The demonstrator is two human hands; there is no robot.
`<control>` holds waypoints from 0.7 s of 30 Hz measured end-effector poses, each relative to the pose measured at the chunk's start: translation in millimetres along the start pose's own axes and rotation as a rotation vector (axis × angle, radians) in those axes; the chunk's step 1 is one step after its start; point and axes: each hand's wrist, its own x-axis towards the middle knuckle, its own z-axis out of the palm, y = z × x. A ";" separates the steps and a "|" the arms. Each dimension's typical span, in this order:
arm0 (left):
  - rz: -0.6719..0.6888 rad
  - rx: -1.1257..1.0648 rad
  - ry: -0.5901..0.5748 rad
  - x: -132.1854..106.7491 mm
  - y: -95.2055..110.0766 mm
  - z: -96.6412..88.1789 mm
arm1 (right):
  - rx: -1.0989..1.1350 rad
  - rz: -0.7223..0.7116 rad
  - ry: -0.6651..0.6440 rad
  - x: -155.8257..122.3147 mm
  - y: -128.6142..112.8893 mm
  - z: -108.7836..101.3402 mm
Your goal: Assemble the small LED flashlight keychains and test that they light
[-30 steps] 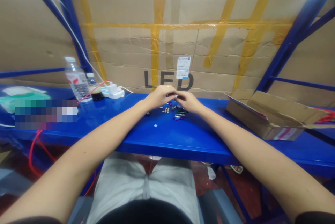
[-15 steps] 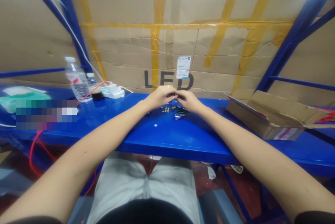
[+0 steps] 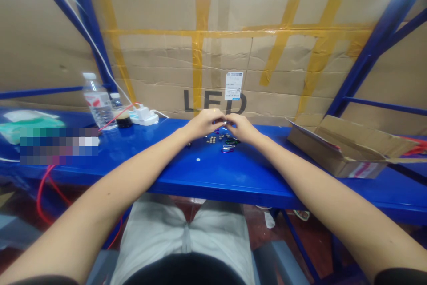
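My left hand and my right hand meet above the blue table, fingertips pinched together. A tiny shiny piece shows between them, too small to name. Just below my hands lie several small gold-coloured metal pieces. Close by, under my right hand, are purple and silver carabiner-like clips and a dark green one. A small white round piece lies nearer the table's front edge.
An open cardboard box stands at the right. On the left are a water bottle, a small bottle of dark liquid, a white power strip and a green packet. A large cardboard sheet rises behind the table.
My right hand's fingertips have shifted very slightly against the left ones. Everything else looks the same.
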 end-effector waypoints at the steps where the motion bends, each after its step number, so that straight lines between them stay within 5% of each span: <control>1: 0.003 -0.001 0.004 -0.1 -0.1 0.1 | -0.006 -0.006 0.002 0.0 0.9 0.2; 15: 0.062 0.015 0.010 -2.6 -1.2 1.9 | -0.024 -0.005 0.002 0.0 3.5 0.2; 21: -0.106 0.053 0.017 -0.6 2.7 -12.9 | 0.004 0.034 0.015 -0.7 0.2 -0.4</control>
